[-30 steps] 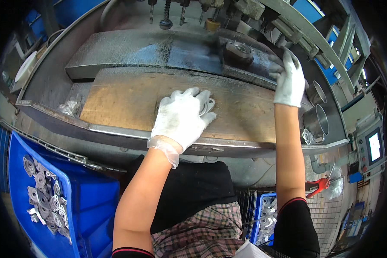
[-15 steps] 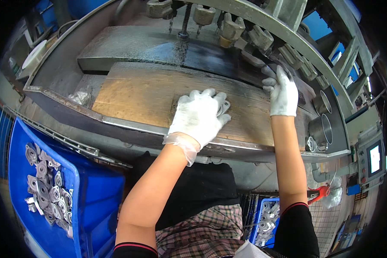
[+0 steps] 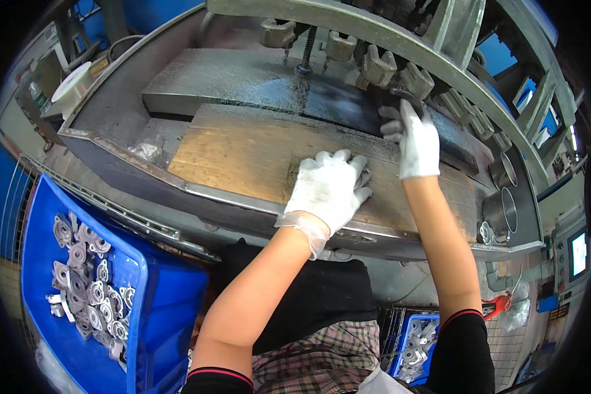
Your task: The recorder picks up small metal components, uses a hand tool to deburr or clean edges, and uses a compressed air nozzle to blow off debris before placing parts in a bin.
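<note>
My left hand, in a white glove with a clear plastic cuff, rests palm down on the wooden board. Its fingers curl over a small grey metal flange part, which is mostly covered by the hand. Farther back and to the right, my right hand, gloved in white with greyed fingertips, reaches under the row of metal heads. Its fingers are bent beside a dark, shadowed shape; what they hold there cannot be made out.
A dusty steel block lies behind the board, below metal heads with drill bits. Metal cups stand at the tray's right end. A blue bin of metal parts stands at left; a smaller blue bin is below right.
The view has shifted, so the bench sits farther right and lower. My right hand has moved left and inward towards the metal heads. The left hand stays on the board, covering more of the part.
</note>
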### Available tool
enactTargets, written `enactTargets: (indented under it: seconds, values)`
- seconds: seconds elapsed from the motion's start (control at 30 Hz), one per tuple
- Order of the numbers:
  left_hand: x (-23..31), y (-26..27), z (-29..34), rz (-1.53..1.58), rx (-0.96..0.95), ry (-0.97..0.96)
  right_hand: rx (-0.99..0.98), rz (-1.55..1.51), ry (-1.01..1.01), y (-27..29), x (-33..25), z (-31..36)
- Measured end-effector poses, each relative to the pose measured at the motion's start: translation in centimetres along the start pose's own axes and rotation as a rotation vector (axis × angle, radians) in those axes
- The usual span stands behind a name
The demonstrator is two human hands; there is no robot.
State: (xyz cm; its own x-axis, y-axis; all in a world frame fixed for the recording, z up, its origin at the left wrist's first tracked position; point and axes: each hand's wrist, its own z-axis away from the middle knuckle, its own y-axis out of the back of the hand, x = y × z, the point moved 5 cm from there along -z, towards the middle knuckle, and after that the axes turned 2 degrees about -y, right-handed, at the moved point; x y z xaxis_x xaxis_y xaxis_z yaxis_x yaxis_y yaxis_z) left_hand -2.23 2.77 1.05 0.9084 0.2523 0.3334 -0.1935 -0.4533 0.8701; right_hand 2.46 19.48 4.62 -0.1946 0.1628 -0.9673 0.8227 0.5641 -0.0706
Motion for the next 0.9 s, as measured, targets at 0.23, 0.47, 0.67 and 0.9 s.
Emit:
enactTargets:
  seconds: [0.23, 0.47, 0.67, 0.9]
  values:
    - [1.2, -0.1, -0.6, 0.022, 0.091, -0.087, 0.055, 0.334, 0.176, -1.4, 2.7, -4.3]
    - [-0.3, -0.3, 0.2, 0.034, 0.114, -0.072, -0.112, 0.570, 0.558, -12.0, -0.2, 1.2]
    - [1.4, 0.8, -0.7, 0.089, -0.031, -0.012, -0.139, 0.663, 0.312, -9.4, 1.4, -4.3]
    - [1.4, 0.4, -0.9, -0.001, 0.036, -0.016, -0.041, 0.360, 0.138, 2.7, -1.2, -0.2]
